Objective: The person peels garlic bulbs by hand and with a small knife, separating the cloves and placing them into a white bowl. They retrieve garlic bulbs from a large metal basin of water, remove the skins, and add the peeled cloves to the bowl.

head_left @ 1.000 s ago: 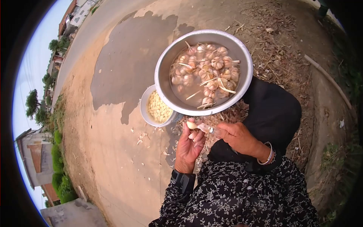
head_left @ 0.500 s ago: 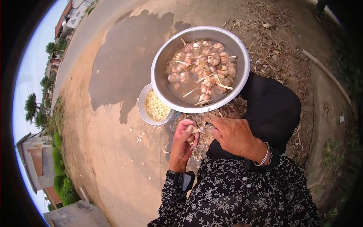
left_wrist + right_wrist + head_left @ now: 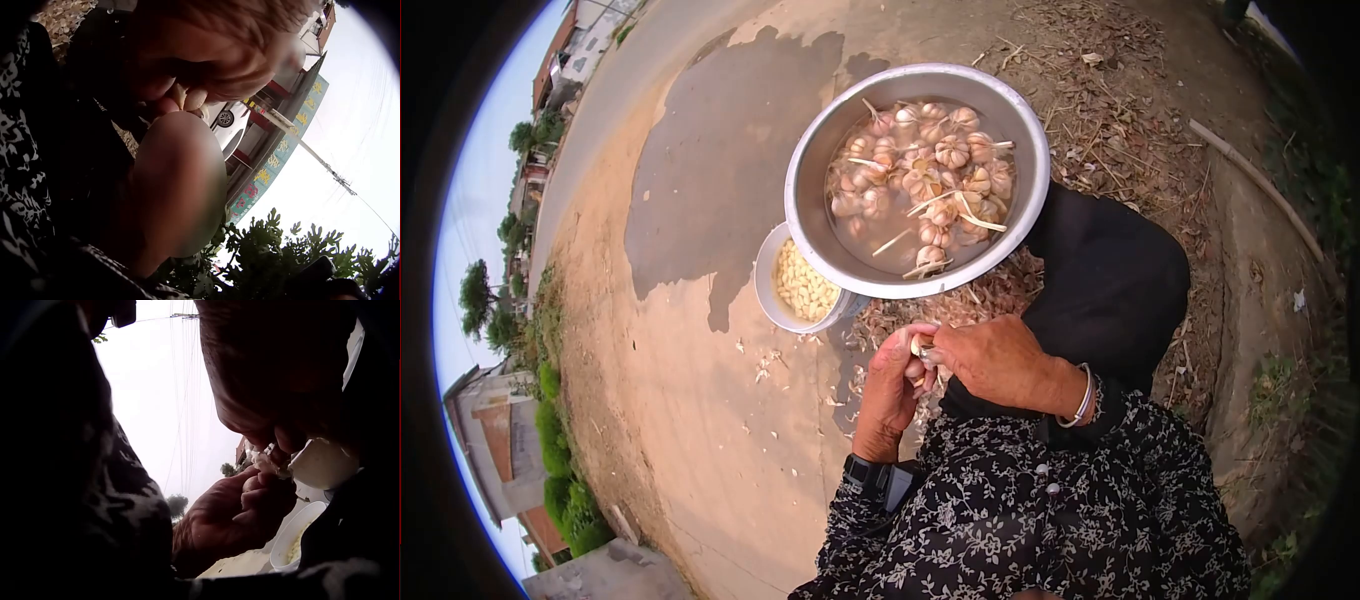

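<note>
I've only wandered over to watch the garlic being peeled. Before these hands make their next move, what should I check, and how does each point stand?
1. Left hand has a grip on the garlic clove: ok.
2. Right hand is at the clove: ok, its fingers are curled against it.
3. That clove is fully bare: cannot tell, fingers cover much of it.
4. White tub holds peeled cloves and stands upright: ok.
5. Metal basin has more bulbs: ok, many.
6. Ground free of scraps: not ok, some lie scattered.
</note>
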The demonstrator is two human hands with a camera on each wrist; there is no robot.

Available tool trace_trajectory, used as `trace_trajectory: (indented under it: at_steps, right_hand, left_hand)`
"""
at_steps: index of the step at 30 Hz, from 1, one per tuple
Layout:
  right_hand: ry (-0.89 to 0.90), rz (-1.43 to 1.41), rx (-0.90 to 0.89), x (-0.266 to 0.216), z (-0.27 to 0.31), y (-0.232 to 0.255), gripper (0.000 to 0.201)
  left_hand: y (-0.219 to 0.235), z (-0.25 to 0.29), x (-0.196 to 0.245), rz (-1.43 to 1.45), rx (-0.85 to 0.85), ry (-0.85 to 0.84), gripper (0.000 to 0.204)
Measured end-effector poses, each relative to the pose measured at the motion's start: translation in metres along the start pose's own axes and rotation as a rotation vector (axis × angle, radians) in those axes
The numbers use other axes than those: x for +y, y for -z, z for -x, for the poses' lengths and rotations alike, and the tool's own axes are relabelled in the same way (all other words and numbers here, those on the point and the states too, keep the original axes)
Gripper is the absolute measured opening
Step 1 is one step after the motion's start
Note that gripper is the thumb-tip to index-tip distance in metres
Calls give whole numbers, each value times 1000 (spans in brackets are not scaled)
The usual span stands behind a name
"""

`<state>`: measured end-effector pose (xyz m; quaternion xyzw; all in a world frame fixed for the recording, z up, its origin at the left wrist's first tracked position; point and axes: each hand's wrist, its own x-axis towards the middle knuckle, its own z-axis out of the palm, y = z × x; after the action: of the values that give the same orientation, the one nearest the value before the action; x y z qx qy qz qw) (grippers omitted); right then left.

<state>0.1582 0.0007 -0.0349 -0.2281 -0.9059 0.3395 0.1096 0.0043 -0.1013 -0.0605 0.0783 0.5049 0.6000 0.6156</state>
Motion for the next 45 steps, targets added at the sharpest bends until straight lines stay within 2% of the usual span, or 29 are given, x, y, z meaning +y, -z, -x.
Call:
trace_trajectory:
  at_steps: [2,6,8,12,14,15,17,18,20,21,23,25,27,28,29,30,31,33,34,35,37,39,43,45]
  right_hand:
    - [11,-45,63,2,0,-5,17]
    - [-6,-46,55,6,1,-10,17]
    - [18,-260,142,11,2,-15,22]
    - [-22,-419,125,18,5,-17,23]
    - [-138,-487,111,22,6,-15,23]
    - [-133,-490,106,22,6,-16,23]
    - [-141,-509,165,21,4,-16,22]
    - [-131,-513,160,21,4,-15,22]
    - [-207,-318,197,20,3,-9,23]
    - [-199,-322,195,17,2,-7,23]
    - [-216,-130,75,11,2,-4,23]
    - [-195,-76,62,7,2,-4,25]
    - [-150,-99,70,7,2,-6,26]
    - [-148,-99,69,8,1,-8,26]
    - [-81,-228,43,10,0,-9,27]
    - [-16,-355,23,10,-2,-9,29]
    - [-17,-353,33,8,-3,-6,29]
    - [-196,131,-146,-3,-1,0,29]
    - [-212,130,-145,-3,0,0,29]
    - [-187,99,-150,-2,-2,-1,32]
    - [-167,66,-167,-1,-3,-4,36]
    - [-140,-49,-56,0,-4,-8,37]
    - [-118,-135,13,3,-6,-12,36]
    - [-98,-183,39,2,-7,-12,34]
  left_hand:
    - [-9,5,1,-19,-30,11,37]
    - [-1,3,-8,-99,-39,-26,38]
    - [7,3,-7,-70,-130,16,39]
    - [6,6,-5,13,-172,51,39]
    - [17,4,-12,284,-247,33,39]
    - [21,4,-13,283,-241,28,39]
    - [29,1,-15,491,-259,120,38]
    - [32,-1,-15,642,-288,109,37]
    - [40,-2,-10,660,-291,69,36]
    - [43,-2,-7,679,-303,37,35]
    - [49,-3,6,637,-262,5,35]
    - [59,-7,24,417,-130,-128,40]
    - [72,-22,55,102,192,-277,45]
    - [84,-33,68,-67,266,-316,44]
    - [103,-44,75,-239,342,-356,43]
    - [127,-54,75,-217,385,-345,43]
    - [130,-57,77,-222,376,-347,43]
    - [137,-58,71,54,379,-234,37]
    - [136,-54,71,96,252,-201,37]
    - [133,-52,66,100,248,-196,37]
    - [119,-42,52,219,-19,-202,36]
    - [105,-31,39,250,-58,-188,35]
    - [61,-11,25,220,-23,-123,30]
    - [51,-8,18,363,-146,-33,32]
